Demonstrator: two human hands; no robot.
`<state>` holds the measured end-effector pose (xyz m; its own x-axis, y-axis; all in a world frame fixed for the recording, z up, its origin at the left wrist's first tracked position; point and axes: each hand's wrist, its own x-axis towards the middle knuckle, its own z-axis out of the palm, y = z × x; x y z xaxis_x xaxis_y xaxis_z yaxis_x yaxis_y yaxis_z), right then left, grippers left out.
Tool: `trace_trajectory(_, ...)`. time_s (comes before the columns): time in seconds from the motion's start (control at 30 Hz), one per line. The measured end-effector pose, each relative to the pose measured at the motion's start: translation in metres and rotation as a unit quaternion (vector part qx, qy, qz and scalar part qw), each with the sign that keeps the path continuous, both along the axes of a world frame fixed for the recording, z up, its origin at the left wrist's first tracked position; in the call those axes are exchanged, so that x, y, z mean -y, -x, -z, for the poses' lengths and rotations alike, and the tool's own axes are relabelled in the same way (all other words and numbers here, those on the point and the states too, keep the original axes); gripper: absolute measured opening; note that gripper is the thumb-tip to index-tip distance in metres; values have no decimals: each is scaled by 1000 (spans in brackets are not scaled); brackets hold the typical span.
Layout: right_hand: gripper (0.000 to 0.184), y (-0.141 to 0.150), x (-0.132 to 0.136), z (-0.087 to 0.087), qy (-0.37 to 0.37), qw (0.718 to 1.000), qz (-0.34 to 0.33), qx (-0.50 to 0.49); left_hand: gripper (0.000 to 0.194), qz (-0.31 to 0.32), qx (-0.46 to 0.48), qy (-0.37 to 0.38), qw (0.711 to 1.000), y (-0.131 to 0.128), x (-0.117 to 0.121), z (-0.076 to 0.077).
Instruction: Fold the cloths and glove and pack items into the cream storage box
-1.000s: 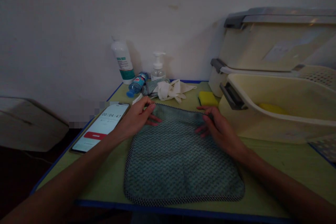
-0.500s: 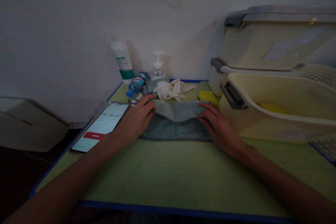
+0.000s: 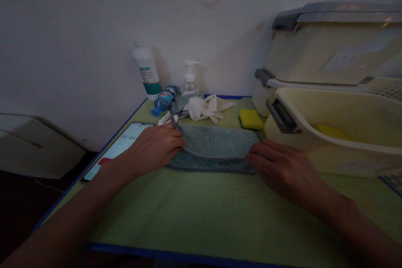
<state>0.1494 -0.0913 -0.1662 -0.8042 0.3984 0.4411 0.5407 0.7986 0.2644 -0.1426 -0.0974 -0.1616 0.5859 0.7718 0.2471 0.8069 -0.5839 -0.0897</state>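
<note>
A grey-blue cleaning cloth (image 3: 216, 142) with a black-and-white stitched edge lies on the table, its far part folded over toward me. At the cloth's left end, my left hand (image 3: 160, 144) is closed on it, and a bit of checkered edge sticks up above the fingers. My right hand (image 3: 276, 159) pinches the folded layer at the right end, fingertips near its stitched edge. Below the fold a strip of the lower layer shows along the front.
A lit phone (image 3: 109, 150) lies partly under my left forearm. Behind the cloth are white gloves (image 3: 204, 108), a yellow sponge (image 3: 250, 119), a blue bottle (image 3: 163, 100), a pump bottle (image 3: 189, 79) and a white bottle (image 3: 147, 71). Cream bins (image 3: 323, 155) stand at the right.
The folded layer has come down toward me and lies flatter. Both hands have moved nearer, the right one also outward, and their fingers have closed more on the cloth.
</note>
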Motion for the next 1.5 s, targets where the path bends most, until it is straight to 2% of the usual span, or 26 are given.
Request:
trace_trajectory(0.07, 25, 0, 0, 0, 20, 999, -17, 25, 20, 0, -66, 19, 998, -1, 1, 1)
trace_trajectory(0.13, 26, 0, -2, 2, 40, 998, -25, 47, 21, 6, -113, 4, 994, -2, 1, 3)
trace_trajectory(0.27, 24, -3, -5, 9, 91, 993, -21, 75, 21, 48, -98, -74, 991, -2, 0, 8)
trace_trajectory(0.37, 23, -5, -8, 11, 123, 989, -20, 80, 23, 66, -80, -105, 989, -2, 3, 8)
trace_trajectory(0.57, 23, -4, -8, 5, 73, 996, -32, 48, 26, 20, -47, -236, 970, -5, 11, 4)
trace_trajectory(0.63, 24, -4, -7, 1, 56, 998, -31, 22, 25, 37, -37, -253, 966, -4, 10, 1)
trace_trajectory(0.77, 24, -3, -5, -5, 35, 999, -41, 10, 31, 111, -62, -208, 970, -4, 6, -4)
trace_trajectory(0.87, 22, -3, -4, -5, 56, 997, -42, 37, 30, 129, -63, -156, 977, -6, 5, -1)
trace_trajectory(1.0, 18, -2, -5, 0, 110, 990, -32, 79, 26, 105, -76, -45, 991, -8, 5, 7)
trace_trajectory(1.13, 18, -4, -7, 4, 164, 980, -28, 108, 25, 75, -95, 56, 991, -7, 6, 9)
trace_trajectory(1.4, 15, -4, -6, -2, 234, 964, -7, 126, 5, 72, -43, 153, 985, -11, 11, -3)
trace_trajectory(1.5, 14, -5, -6, -2, 243, 962, -8, 123, 4, 65, -29, 202, 977, -11, 12, -5)
